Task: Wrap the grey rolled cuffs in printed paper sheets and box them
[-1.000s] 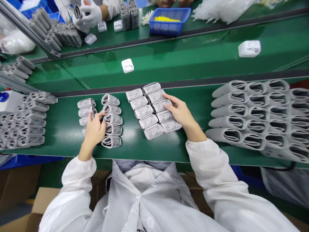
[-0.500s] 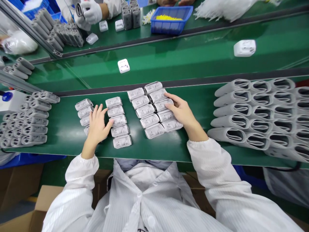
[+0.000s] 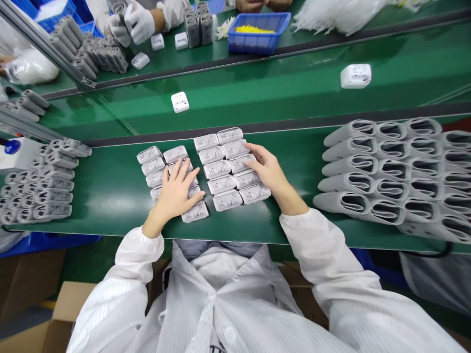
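Hands (image 3: 176, 193) press packs (image 3: 221, 169); bin (image 3: 257, 41) holds yellow parts (image 3: 253, 28).

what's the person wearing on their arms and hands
Both arms are in long white sleeves with fine pinstripes, gathered into elastic cuffs at the wrists. The left hand and the right hand are bare: no gloves, rings or watch show. The coat closes down the front with white buttons.

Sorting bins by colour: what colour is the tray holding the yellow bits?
Blue tray, clearest in the head view.
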Demonstrator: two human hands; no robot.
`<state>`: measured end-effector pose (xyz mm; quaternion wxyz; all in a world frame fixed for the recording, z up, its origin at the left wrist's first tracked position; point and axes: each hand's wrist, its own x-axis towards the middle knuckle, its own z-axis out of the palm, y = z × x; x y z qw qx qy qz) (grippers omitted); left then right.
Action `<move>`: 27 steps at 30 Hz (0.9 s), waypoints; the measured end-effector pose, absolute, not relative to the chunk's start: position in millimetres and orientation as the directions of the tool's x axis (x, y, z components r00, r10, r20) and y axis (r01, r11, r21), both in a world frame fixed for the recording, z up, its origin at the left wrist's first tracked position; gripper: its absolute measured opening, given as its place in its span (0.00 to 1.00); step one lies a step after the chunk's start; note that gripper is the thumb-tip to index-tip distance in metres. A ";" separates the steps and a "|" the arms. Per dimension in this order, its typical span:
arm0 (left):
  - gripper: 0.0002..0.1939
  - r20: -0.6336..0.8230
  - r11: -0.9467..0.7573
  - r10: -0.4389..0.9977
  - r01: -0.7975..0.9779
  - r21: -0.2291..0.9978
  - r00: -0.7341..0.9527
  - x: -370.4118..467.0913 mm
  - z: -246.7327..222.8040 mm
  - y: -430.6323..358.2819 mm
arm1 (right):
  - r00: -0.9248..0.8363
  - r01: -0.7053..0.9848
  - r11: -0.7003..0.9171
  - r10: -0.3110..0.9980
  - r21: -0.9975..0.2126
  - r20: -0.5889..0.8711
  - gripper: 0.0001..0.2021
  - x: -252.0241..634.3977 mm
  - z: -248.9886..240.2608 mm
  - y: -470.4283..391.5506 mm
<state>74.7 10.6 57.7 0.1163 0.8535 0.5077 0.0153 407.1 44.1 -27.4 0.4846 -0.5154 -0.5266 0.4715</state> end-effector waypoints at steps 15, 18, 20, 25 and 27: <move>0.44 -0.097 -0.267 0.956 0.957 0.114 0.279 83.5 58.9 20.1 | 0.117 0.575 0.070 0.979 -0.815 0.166 0.28 387.4 -14.8 -7.4; 0.45 -0.103 -0.344 0.929 0.932 0.114 0.355 76.9 59.7 28.4 | 0.127 0.651 0.096 0.964 -0.753 0.233 0.28 375.5 -8.8 -30.2; 0.46 -0.120 -0.396 0.905 0.911 0.118 0.409 73.3 60.7 33.1 | 0.081 0.700 0.115 0.968 -0.704 0.239 0.30 368.9 0.1 -53.4; 0.50 -0.135 -0.484 0.855 0.863 0.146 0.502 79.1 61.0 40.4 | -0.182 0.776 0.165 0.983 -0.609 0.035 0.33 356.3 39.0 -125.3; 0.52 -0.133 -0.520 0.830 0.838 0.167 0.541 88.1 59.8 42.9 | -0.299 0.788 0.210 0.952 -0.578 -0.062 0.33 350.2 55.1 -149.0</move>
